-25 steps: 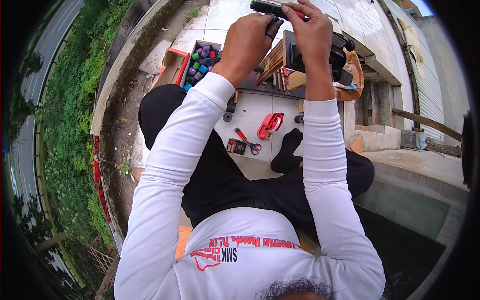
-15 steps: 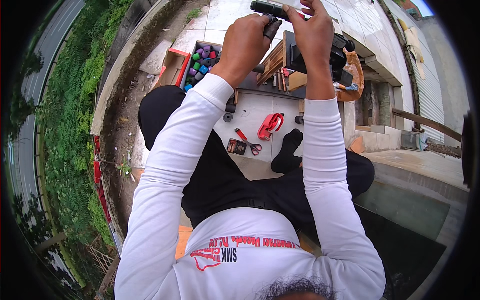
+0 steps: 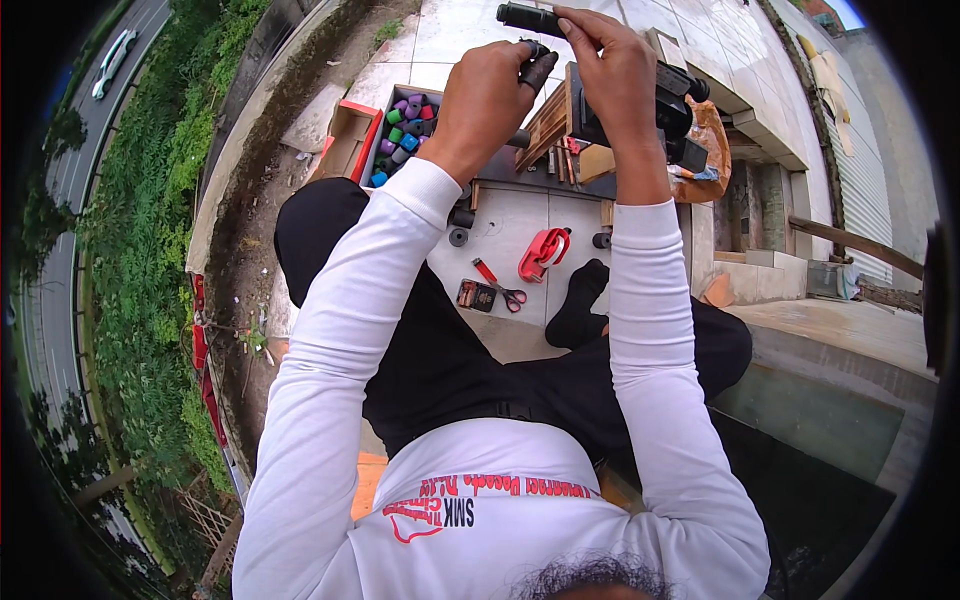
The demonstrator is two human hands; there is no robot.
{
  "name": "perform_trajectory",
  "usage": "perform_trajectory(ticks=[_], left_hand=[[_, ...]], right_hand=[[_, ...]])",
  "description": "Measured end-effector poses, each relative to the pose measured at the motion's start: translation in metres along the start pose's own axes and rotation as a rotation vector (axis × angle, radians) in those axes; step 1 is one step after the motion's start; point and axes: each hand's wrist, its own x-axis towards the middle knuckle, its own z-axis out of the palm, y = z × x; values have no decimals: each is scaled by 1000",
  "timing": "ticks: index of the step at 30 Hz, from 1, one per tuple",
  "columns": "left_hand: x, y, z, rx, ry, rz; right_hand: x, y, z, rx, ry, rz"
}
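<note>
My right hand (image 3: 618, 80), at the top of the view, pinches a dark green-black cylinder (image 3: 530, 18) between thumb and fingers, its free end pointing left. Lower and to the left, my left hand (image 3: 488, 102) is closed, with a black covering over its thumb or a finger. A small black piece (image 3: 536, 48) shows at its fingertips, too small to name. The two hands are apart. Below the left hand, the end of a dark grey cylinder (image 3: 519, 138) sticks out; whether the hand holds it is hidden. A black machine (image 3: 672, 112) stands behind my right wrist.
A box of coloured rolls (image 3: 408, 130) sits beside an open red-edged box (image 3: 352, 138). Between my legs lie a red tape dispenser (image 3: 543, 254), scissors (image 3: 514, 299), a red-handled tool (image 3: 484, 269) and a black packet (image 3: 476, 295). A low wall (image 3: 222, 170) runs along the left.
My left hand has come down slightly, away from the cylinder. My right hand has shifted a little left with the cylinder, its fingers drawn closer together. A white car appears on the road.
</note>
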Motion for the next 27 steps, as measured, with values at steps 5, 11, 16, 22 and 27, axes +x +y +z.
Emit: perform_trajectory(ticks=[5,11,16,22,27], left_hand=[[-6,0,-4,-2,-72,-43],[-15,5,1,-90,-137,-105],[-20,8,-6,-156,-185,-218],[-18,17,-4,-166,-235,-278],[-31,2,1,-181,-202,-303]], right_hand=[[-6,12,5,-115,-22,-32],[-12,32,2,-162,-67,-43],[-2,-9,-57,55,-20,3],[8,92,-162,3,44,193],[-25,154,-187,-156,-196,386]])
